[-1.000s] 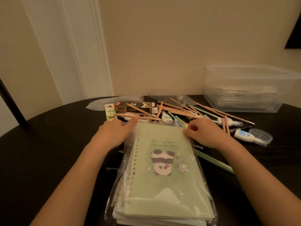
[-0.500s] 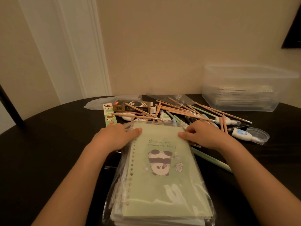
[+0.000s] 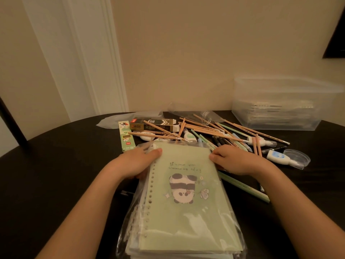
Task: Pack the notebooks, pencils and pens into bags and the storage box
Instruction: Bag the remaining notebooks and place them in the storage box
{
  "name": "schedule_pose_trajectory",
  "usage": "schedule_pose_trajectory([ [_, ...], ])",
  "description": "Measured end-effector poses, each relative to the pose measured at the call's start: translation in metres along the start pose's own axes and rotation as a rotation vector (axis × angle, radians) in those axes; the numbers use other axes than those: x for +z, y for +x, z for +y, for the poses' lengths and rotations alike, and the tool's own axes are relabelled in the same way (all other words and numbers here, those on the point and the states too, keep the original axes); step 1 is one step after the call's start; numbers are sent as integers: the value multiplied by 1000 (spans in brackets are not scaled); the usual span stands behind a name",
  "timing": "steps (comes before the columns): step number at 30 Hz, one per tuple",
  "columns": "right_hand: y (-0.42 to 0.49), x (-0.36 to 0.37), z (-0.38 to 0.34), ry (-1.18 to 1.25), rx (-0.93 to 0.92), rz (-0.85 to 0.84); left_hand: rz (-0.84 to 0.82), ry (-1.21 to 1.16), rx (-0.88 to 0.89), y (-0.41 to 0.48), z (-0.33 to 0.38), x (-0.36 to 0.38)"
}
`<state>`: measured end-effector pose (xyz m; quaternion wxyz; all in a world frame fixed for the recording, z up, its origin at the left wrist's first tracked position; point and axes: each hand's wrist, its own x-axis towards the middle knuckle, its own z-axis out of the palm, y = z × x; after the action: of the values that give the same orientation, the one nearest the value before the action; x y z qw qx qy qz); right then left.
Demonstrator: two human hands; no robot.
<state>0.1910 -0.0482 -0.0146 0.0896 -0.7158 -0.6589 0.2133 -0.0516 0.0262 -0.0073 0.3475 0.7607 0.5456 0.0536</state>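
Note:
A stack of notebooks (image 3: 186, 206), topped by a green panda cover, lies in a clear plastic bag (image 3: 130, 217) on the dark table right in front of me. My left hand (image 3: 136, 163) grips the stack's far left corner, thumb on the cover. At the far right corner my right hand (image 3: 233, 161) holds the edge with curled fingers. Loose wooden pencils (image 3: 203, 126) and pens (image 3: 221, 141) lie scattered behind the stack. The clear storage box (image 3: 280, 120) stands at the back right.
A black-and-gold pencil carton (image 3: 153, 124) and a green panda packet (image 3: 126, 137) lie back left. Correction tapes (image 3: 278, 158) and a clear cap (image 3: 296, 156) sit right. Empty clear bags (image 3: 112, 122) lie near the wall. Green pens (image 3: 242, 186) run beside the stack's right edge.
My left hand drew back from the bag's far edge and set its thumb on the cover. My right hand slid to the far right corner. The stack shifted slightly.

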Motion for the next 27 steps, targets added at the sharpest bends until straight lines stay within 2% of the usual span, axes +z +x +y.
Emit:
schedule_pose_trajectory([
  [6,2,1,3,64,-44,18,40,70,2,2,-4,-1],
  [12,3,4,1,150,-80,122,110,42,3,-4,4,-1],
  [19,-1,2,-3,236,-154,278,95,-405,15,-4,8,-3],
  [22,-3,0,-6,272,-174,314,91,-541,0,-3,6,-5],
  [27,-3,-1,-6,321,-202,340,100,-710,82,-9,7,-5],
])
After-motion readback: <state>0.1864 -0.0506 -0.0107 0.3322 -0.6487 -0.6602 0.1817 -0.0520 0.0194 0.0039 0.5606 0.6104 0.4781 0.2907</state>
